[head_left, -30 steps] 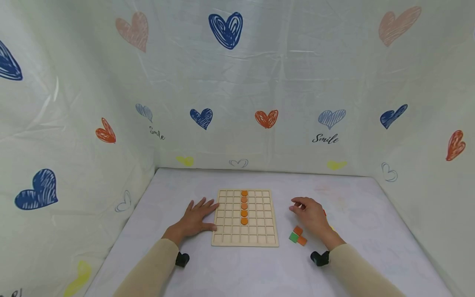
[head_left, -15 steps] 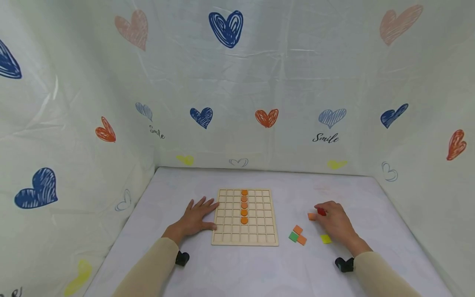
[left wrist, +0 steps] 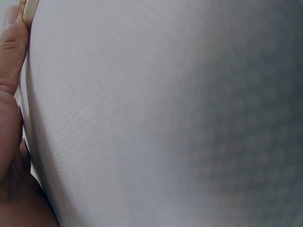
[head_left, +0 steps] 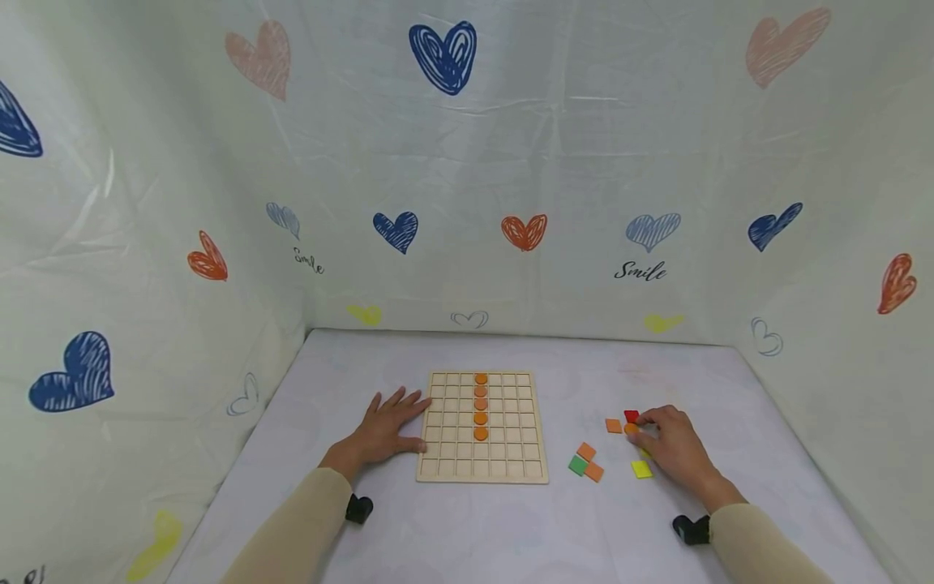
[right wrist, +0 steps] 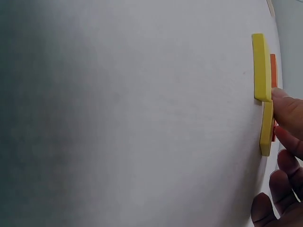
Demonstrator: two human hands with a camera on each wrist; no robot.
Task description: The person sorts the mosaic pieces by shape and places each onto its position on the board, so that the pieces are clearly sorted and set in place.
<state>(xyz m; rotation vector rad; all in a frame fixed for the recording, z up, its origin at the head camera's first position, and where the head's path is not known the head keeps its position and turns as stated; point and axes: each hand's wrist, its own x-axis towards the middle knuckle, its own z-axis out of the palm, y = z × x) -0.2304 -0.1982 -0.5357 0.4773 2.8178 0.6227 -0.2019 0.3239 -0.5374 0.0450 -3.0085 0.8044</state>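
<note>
A wooden grid board (head_left: 511, 470) lies on the table with a column of orange round discs (head_left: 480, 418) in its squares. My left hand (head_left: 383, 430) rests flat at the board's left edge, fingers spread; its thumb (left wrist: 10, 47) touches the board's edge in the left wrist view. To the right, my right hand (head_left: 674, 450) pinches an orange disc (head_left: 631, 428) between thumb and index finger, low over the table. A red tile (head_left: 631, 416) and an orange tile (head_left: 614, 426) lie beside that disc. Two yellow tiles (right wrist: 262, 68) stand out near the fingers in the right wrist view.
Between board and right hand, two orange tiles (head_left: 594, 471) and a green tile (head_left: 577, 465) lie together. A white sheet printed with hearts (head_left: 525, 276) hangs behind and on both sides of the white table (head_left: 481, 535).
My right hand has moved right and toward me, from beside the board to the loose pieces, and pinches an orange disc there. My left hand and the board have stayed still.
</note>
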